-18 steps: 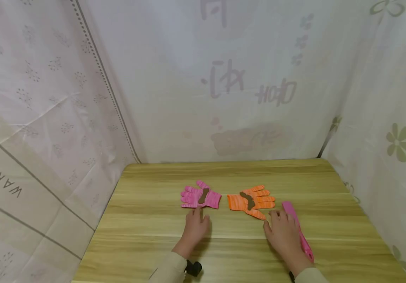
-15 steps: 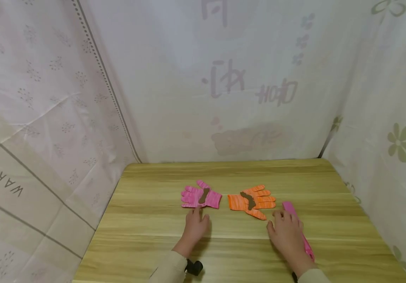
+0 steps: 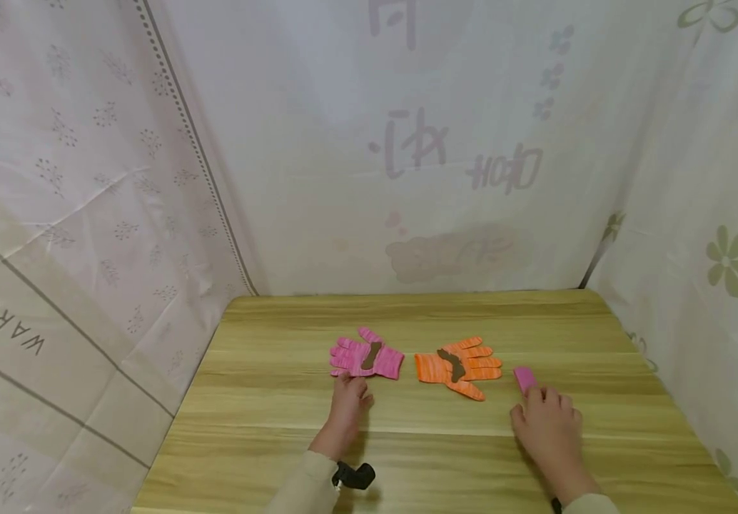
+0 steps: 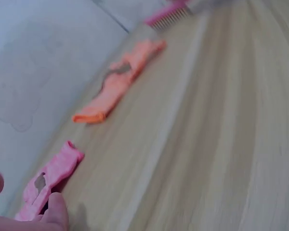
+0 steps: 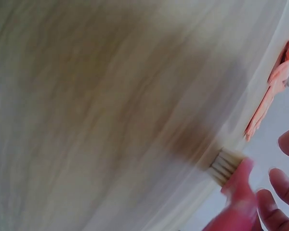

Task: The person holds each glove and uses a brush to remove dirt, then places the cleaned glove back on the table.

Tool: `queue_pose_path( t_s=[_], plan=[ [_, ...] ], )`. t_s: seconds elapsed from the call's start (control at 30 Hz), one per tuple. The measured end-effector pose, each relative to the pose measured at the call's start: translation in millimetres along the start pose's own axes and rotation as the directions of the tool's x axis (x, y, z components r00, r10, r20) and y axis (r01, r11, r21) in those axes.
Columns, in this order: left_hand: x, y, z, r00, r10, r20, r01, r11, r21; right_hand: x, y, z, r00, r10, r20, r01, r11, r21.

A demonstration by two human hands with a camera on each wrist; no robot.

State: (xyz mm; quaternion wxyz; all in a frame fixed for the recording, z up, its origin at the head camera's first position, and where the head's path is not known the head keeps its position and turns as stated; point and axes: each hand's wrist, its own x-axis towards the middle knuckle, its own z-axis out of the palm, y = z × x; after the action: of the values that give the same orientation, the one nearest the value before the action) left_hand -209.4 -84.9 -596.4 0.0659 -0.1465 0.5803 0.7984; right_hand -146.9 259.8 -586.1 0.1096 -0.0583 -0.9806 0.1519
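Observation:
My left hand [image 3: 347,403] is at the lower edge of a pink knit glove [image 3: 390,363] with a brown patch. Its fingertips overlap the glove's finger side; I cannot tell how firmly they touch. In the left wrist view, its thumb [image 4: 56,209] lies beside the pink glove [image 4: 62,166]. My right hand [image 3: 550,428] is over a pink brush [image 3: 524,378], covering the handle in the head view. The right wrist view shows the brush's pale bristles [image 5: 225,165], with loosely bent, spread fingers [image 5: 284,185] beside its handle.
An orange knit glove [image 3: 432,368] with a brown patch lies between the hands, its fingers pointing right. The wooden table [image 3: 292,318] meets patterned cloth [image 3: 317,235] at the back. A black wrist device [image 3: 356,476] sits on the left wrist.
My right hand has moved right, from the brush's left side to over its handle. My left hand has shifted slightly left and up along the pink glove. Both gloves lie still.

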Motion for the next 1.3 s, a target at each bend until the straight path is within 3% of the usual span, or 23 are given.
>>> queue_pose_path(
  t_s=[0.13,0.33,0.43,0.53,0.73,0.97,1.1,1.3],
  plan=[
    [-2.6,2.8,-0.3,0.996,-0.087,0.028,0.091,0.969,-0.229,-0.4,7,-1,0.999,0.034,0.033,-0.034,0.999,0.017],
    [-1.4,4.8,-1.3,0.986,-0.163,0.038,0.161,0.865,-0.476,-1.1,15,2,0.997,0.061,0.054,-0.062,0.998,0.025],
    [0.5,5.3,-0.7,0.984,-0.177,0.034,0.168,0.831,-0.530,-0.9,18,3,0.997,0.059,0.045,-0.060,0.998,0.023],
    [3.8,4.0,-0.3,0.982,-0.188,0.029,0.172,0.815,-0.553,-0.3,20,3,0.997,0.056,0.045,-0.057,0.998,0.016],
    [9.9,3.1,1.1,0.976,-0.218,0.009,0.188,0.819,-0.541,-0.2,21,1,0.996,0.066,0.059,-0.067,0.997,0.026],
    [19.5,2.6,-3.2,0.970,-0.243,0.019,0.228,0.877,-0.423,1.7,24,1,0.991,0.070,0.114,-0.073,0.997,0.026],
    [25.5,2.3,-6.1,0.964,-0.265,-0.005,0.242,0.888,-0.392,1.9,26,1,0.984,0.077,0.159,-0.085,0.996,0.042],
    [34.7,-0.1,-7.8,0.969,-0.249,-0.003,0.233,0.911,-0.340,1.0,24,-1,0.972,0.091,0.215,-0.108,0.992,0.069]
  ],
)
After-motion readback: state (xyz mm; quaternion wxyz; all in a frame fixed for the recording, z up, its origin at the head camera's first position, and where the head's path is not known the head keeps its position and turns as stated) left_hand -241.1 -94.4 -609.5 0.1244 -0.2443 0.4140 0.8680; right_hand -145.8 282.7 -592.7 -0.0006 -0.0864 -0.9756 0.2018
